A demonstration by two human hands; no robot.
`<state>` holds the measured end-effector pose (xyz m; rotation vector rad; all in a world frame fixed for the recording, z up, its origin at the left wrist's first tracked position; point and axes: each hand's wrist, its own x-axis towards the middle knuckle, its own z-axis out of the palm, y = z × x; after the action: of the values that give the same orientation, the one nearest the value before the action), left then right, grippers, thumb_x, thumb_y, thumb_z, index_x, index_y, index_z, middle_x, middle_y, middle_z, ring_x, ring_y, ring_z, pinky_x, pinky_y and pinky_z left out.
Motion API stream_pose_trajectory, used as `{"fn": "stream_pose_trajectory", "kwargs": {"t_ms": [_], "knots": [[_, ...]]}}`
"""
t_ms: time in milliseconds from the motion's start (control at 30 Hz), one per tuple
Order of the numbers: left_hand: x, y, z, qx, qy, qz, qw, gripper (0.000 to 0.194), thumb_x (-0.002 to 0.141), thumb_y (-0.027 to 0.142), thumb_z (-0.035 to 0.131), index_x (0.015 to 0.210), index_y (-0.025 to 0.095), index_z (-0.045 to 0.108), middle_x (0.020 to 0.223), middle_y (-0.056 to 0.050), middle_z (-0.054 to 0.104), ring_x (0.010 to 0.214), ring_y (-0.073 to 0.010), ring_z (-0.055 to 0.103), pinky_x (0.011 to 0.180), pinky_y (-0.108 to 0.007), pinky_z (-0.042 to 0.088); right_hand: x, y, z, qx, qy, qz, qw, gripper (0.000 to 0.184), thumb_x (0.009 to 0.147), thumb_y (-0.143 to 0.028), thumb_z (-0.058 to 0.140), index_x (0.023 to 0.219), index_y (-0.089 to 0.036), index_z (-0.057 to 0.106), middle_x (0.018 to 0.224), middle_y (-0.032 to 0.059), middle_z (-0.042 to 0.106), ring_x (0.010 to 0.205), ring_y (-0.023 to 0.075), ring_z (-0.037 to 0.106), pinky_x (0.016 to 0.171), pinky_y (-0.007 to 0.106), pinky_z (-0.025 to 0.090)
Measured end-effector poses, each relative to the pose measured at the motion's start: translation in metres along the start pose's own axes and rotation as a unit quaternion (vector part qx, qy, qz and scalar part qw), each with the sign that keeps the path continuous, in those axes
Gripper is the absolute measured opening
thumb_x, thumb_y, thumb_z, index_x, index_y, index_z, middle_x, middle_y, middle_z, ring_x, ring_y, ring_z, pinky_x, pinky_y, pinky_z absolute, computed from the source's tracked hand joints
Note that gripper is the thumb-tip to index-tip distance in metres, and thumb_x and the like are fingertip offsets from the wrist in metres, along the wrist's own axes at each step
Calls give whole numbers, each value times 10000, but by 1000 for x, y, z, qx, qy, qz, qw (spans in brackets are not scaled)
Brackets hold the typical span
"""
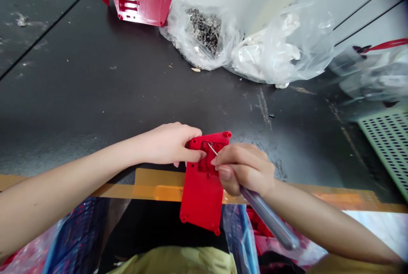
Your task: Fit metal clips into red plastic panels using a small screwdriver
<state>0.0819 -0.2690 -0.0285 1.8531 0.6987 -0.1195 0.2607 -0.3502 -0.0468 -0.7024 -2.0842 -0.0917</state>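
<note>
My left hand (pixel 172 143) grips the upper left edge of a red plastic panel (pixel 202 195), its thumb over the recessed battery compartment. This panel is tilted over the table's front edge, with round posts at its corners. In my right hand (pixel 247 167) is a screwdriver (pixel 269 216) with a translucent handle, fingers wrapped round it. Its thin metal shaft reaches into the compartment, the tip beside a small coiled spring (pixel 211 144). My right fingers cover part of the compartment's right side.
At the back stand another red panel (pixel 149 6) and a plastic bag of small metal pieces (pixel 205 29). Beside it lies a bag of white parts (pixel 270 55). A green perforated basket (pixel 389 142) is at right. Orange tape (pixel 153 185) runs along the table's front edge.
</note>
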Motion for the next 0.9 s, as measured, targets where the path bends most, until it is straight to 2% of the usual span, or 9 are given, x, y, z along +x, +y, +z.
{"fn": "stream_pose_trajectory", "kwargs": {"t_ms": [167,533,733,900], "knots": [[-1,0,0,-5,6,-5,1000,230,821,383,605,710,209,503,578,88,609,466,-92,616,438,-179,390,-2,0,4,-17,-6,20,1000,281,935,-104,462,686,-211,387,541,-39,583,409,71,536,379,184,409],[-1,1,1,-4,3,-11,1000,205,816,373,592,716,211,518,578,80,611,477,-103,612,462,-190,388,0,-2,2,-23,-34,12,999,278,951,-126,475,691,-206,416,554,-35,603,442,73,567,414,189,428],[-2,0,0,-15,0,6,1000,223,817,369,610,710,209,499,581,83,592,466,-94,590,461,-195,378,1,1,8,-7,-40,29,999,342,927,-108,481,613,-208,392,511,-30,547,393,67,445,380,226,340],[-2,2,1,-8,-6,-6,1000,215,828,369,588,711,209,504,600,70,612,498,-111,620,485,-206,403,-1,1,1,17,-30,2,999,286,916,-85,472,671,-211,398,539,-36,572,427,79,524,405,205,427]]}}
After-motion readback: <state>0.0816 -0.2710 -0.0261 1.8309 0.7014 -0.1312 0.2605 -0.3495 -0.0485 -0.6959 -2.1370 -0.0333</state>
